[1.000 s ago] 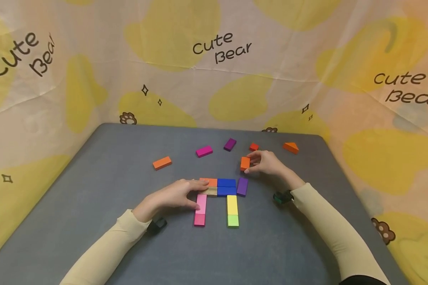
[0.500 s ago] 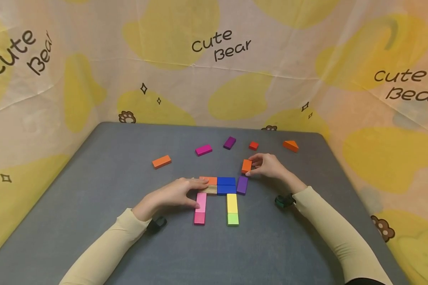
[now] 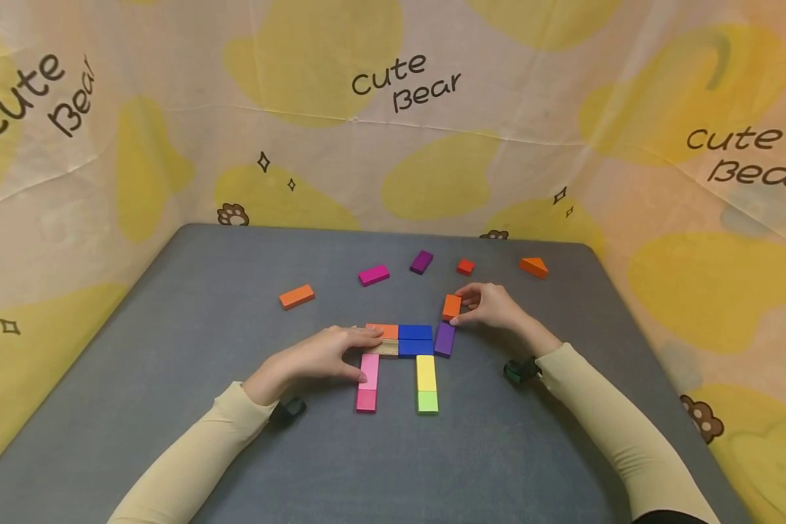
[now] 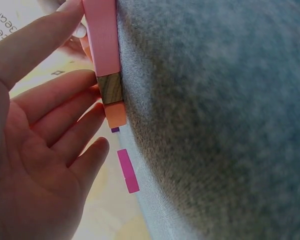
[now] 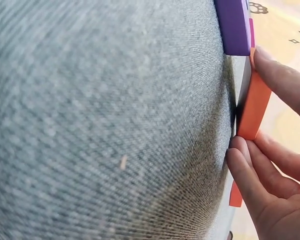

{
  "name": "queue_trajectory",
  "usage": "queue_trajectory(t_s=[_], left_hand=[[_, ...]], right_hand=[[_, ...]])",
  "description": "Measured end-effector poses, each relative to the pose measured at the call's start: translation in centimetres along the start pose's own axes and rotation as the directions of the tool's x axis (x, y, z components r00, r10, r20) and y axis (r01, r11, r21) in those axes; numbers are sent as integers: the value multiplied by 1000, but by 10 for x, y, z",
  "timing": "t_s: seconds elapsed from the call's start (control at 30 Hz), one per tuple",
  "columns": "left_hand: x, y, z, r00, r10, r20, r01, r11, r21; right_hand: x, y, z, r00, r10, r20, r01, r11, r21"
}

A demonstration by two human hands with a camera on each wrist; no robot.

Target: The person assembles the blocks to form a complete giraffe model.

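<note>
Right hand (image 3: 491, 306) pinches a rectangular orange block (image 3: 452, 306) just above a rectangular purple block (image 3: 444, 340), right of centre in the frame

Left hand (image 3: 323, 356), fingers loosely spread, touches a rectangular pink block (image 3: 370, 366) in a seemingly well-advanced flat layout (image 3: 415, 349), with rectangular blue blocks (image 3: 415, 333), yellow block (image 3: 426, 373) and lime-green block (image 3: 427, 402) set together; apparently still to place are an orange bar (image 3: 297, 297), magenta bar (image 3: 374, 275), dark-purple bar (image 3: 422, 262), small red block (image 3: 466, 267) and orange triangular block (image 3: 533, 268), scattered above
</note>
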State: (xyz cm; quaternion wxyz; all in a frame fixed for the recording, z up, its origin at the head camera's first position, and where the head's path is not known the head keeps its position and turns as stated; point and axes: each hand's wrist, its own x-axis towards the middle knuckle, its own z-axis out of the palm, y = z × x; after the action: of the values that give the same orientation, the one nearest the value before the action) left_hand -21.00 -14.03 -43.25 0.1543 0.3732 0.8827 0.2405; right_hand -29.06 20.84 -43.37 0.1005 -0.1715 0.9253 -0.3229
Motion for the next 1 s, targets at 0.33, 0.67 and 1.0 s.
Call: queue_trajectory(t_s=[0.33, 0.67, 1.0], left_hand=[[-1, 1, -1, 1000, -1, -1, 1, 1000, 8], [0, 1, -1, 1000, 3, 1, -3, 1000, 14], [0, 3, -2, 1000, -12, 4, 12, 1000, 15]], right_hand=[[0, 1, 2, 1000, -2, 2, 2, 1000, 7], [-1, 2, 2, 1000, -4, 13, 4, 1000, -8], [0, 2, 2, 999, -29, 13, 29, 1000, 9]])
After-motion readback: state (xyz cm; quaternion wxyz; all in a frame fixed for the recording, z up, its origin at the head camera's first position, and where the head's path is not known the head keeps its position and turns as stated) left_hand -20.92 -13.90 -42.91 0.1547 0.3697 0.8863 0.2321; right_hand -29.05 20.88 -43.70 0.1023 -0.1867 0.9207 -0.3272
